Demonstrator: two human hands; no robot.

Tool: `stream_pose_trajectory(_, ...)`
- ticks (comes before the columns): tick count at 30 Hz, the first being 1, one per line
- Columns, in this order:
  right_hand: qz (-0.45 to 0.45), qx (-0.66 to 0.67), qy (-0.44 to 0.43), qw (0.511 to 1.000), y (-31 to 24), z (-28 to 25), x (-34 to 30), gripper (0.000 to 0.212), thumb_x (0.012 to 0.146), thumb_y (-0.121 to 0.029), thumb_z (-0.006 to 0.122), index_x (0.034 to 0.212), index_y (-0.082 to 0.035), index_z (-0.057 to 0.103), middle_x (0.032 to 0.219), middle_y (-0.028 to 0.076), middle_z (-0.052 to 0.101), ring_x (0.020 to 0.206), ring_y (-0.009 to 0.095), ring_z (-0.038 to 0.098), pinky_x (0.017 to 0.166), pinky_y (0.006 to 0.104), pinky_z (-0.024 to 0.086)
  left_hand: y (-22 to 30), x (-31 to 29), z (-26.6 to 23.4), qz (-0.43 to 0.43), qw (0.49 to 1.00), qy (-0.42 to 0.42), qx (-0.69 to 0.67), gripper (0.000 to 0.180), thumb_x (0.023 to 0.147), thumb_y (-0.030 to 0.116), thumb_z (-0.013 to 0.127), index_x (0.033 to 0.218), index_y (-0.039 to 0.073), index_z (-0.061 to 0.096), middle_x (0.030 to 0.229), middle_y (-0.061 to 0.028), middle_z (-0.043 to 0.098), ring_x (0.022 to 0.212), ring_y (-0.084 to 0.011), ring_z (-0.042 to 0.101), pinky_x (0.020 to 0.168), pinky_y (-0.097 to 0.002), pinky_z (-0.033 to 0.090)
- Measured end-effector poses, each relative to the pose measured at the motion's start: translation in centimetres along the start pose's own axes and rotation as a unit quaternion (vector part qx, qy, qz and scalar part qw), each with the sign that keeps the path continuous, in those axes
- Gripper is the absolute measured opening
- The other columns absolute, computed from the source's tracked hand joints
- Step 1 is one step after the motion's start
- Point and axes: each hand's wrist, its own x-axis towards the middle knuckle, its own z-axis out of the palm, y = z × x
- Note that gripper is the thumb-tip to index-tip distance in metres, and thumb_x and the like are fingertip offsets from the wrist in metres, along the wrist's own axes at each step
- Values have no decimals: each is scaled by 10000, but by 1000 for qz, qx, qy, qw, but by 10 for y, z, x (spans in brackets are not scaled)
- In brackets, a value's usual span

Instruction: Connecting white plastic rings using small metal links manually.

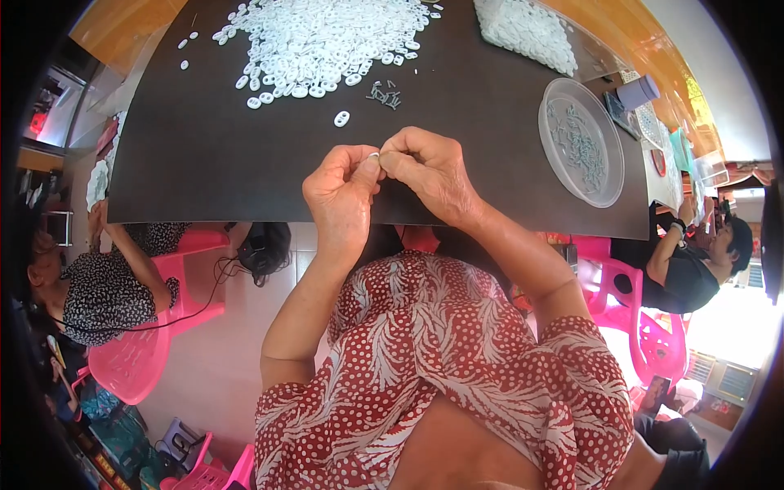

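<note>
Two bare hands meet over the dark table [204,155], fingertips practically touching near its front edge. Left hand [339,196] has thumb and index finger pinched on what looks like a small white piece [374,154]; only a sliver shows between the fingers, so can't say which way round it sits. Right hand [437,171] comes in just beside it, thumb and fingers bunched close together right up against the left fingertips, but whatever might be in that grip is hidden, so can't tell if it's holding anything. Just beyond the hands lies a lone white oval [341,119] with two holes, and past that, near it, a little scatter of grey pins [385,96]. Behind those is a huge heap of white pieces [318,49] spilling toward the far edge, plus a few loose white bits [184,64] off to the left of it. Over on the right, a round clear tray [546,131] has lots more grey pins lying in it, and further back there's a clear bag [527,37] packed with white pieces. Co-workers sit on both sides, one in a black-and-white patterned top [110,286], the other in black [682,278].
</note>
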Motion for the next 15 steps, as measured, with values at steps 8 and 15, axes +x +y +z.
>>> stream_pose_trajectory(8, -45, -51, -16, 998, 1, -1, 7, 111, 815, -78, 587, 773, 23, 599, 717, 99, 606, 686, 173, 575, 624, 300, 455, -6, 7, -9, -40, 997, -4, -69, 58, 856, 21, 593, 875, -25, 621, 722, -43, 608, 573, -64, 508, 495, -182, 401)
stream_pose_trajectory(15, -69, -124, 17, 990, 1, -14, 23, 100, 788, -87, 606, 811, 8, 629, 757, 118, 619, 733, 229, 603, 658, 323, 463, -6, 14, -15, -80, 988, 2, -130, 87, 848, 29, 608, 892, -46, 613, 736, -85, 617, 565, -97, 516, 498, -208, 414)
